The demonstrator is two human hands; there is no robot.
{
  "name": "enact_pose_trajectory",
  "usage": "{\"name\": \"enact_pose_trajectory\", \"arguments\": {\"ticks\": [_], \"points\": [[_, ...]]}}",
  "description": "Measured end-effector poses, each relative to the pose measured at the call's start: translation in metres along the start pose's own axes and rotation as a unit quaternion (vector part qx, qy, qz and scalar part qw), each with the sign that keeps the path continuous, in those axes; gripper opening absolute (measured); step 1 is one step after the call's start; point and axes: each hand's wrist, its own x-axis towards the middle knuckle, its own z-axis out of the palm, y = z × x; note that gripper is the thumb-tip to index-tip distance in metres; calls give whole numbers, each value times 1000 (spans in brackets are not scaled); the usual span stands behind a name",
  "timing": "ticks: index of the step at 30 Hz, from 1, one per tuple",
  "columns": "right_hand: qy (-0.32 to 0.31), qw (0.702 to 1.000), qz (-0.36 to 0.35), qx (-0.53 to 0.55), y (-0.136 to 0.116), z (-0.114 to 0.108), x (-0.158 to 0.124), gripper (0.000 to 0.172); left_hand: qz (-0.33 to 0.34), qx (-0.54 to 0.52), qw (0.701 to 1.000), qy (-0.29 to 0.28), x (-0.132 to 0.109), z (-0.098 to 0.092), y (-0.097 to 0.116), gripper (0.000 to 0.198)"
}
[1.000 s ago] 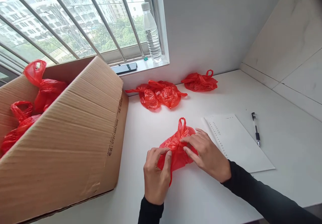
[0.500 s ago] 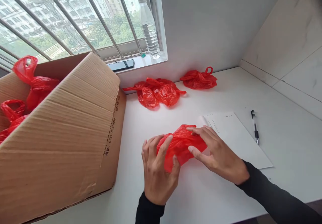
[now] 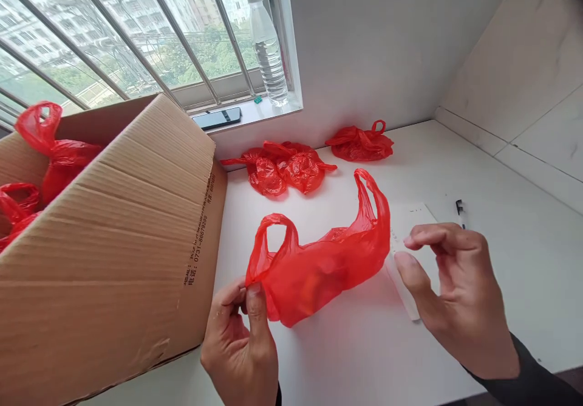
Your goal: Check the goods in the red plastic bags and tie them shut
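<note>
A red plastic bag (image 3: 314, 275) lies spread on the white table in front of me, its two loop handles standing up. Something inside shows only as a faint darker shape. My left hand (image 3: 241, 327) pinches the bag's left edge, below the left handle, between thumb and fingers. To the right of the bag, my right hand (image 3: 455, 284) hovers over the paper with thumb and fingers apart and nothing between them.
A large cardboard box (image 3: 136, 236) with red bags (image 3: 68, 157) inside stands at the left. Knotted red bags (image 3: 291, 166) and another red bag (image 3: 359, 143) lie along the wall. Paper (image 3: 416, 214) and a pen (image 3: 460, 208) are at right. The sill holds a water bottle (image 3: 269, 53) and a phone (image 3: 216, 118).
The crumpled bag has been opened out and its handles now stand up. My left hand has moved left and closed on its edge; my right hand has come away to the right.
</note>
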Motion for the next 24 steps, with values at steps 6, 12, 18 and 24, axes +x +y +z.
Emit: {"name": "enact_pose_trajectory", "arguments": {"ticks": [6, 12, 18, 24], "points": [[-216, 946, -212, -112, -20, 28, 6, 48, -41, -16, 998, -42, -7, -7, 13, 18], [-270, 924, -246, -114, -20, 38, -1, 20, -64, -61, 988, -126, -23, 0, 21, 61], [-379, 901, -207, -34, -27, 37, -6, 21, -91, -74, 977, -179, -31, 6, 19, 54], [-398, 884, -93, -225, -17, 38, -3, 27, -186, -165, 954, -166, -23, -7, 7, 33]]}}
